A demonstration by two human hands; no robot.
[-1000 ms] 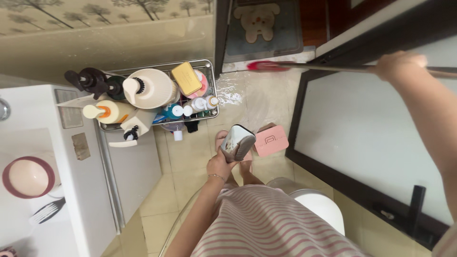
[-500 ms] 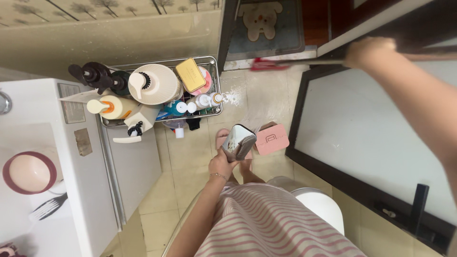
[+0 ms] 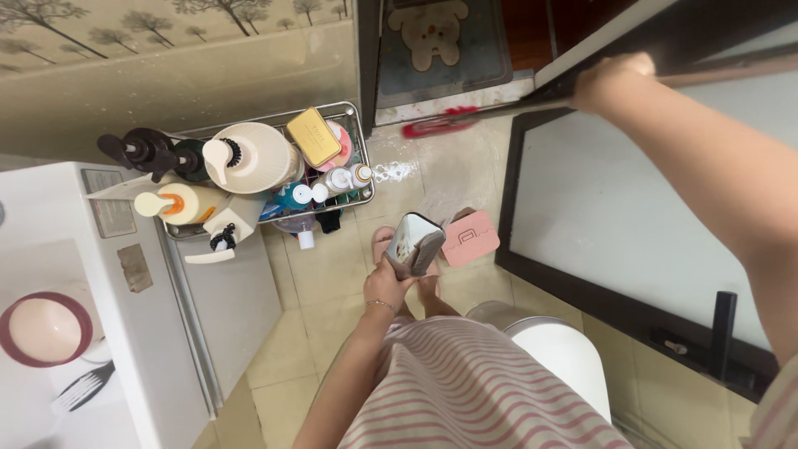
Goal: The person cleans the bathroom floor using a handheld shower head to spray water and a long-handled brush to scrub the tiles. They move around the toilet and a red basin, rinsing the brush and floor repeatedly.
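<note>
Here the right hand (image 3: 611, 79) grips a long mop handle (image 3: 515, 106) pointing to the red mop head (image 3: 436, 125) by the doorway, while the left hand (image 3: 384, 287) holds a shiny box (image 3: 413, 243).

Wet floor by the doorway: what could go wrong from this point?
The wet patch lies just ahead of the slippered feet, so a slip seems possible. The right hand alone steers the long mop handle, which could knock the crowded wire rack. The left hand is occupied with a phone.

a home bathroom: beige tiled floor (image 3: 332, 291), a wire rack (image 3: 353, 112) crowded with pump bottles (image 3: 249, 158), a white washing machine (image 3: 108, 333), and a bear doormat (image 3: 432, 41) at the doorway.
</note>
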